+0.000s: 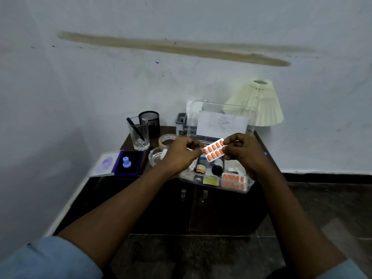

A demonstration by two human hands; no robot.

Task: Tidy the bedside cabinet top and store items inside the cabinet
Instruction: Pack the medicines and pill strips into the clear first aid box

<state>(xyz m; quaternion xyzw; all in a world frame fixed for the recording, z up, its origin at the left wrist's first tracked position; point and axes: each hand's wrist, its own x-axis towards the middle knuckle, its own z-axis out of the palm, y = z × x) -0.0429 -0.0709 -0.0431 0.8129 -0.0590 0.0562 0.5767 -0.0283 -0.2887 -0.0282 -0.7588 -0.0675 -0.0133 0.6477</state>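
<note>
A blister strip of orange pills (214, 150) is held above the open clear plastic box (249, 184) on the dark bedside cabinet (128, 141). My left hand (182, 153) pinches the strip's left end and my right hand (242, 151) pinches its right end. Inside the box lie small bottles (200, 168), a dark-capped bottle (217, 169) and another orange pill strip (234, 181). The box lid (221, 117) stands upright behind. The cabinet's two doors (193, 210) are shut.
On the cabinet top, left of the box: a glass with a pen (138, 133), a black mesh cup (150, 122), a tape roll (167, 137), a glass dish (156, 157) and an open ink pad with a blue stamp (126, 162). A pleated lamp (259, 103) stands at the back right.
</note>
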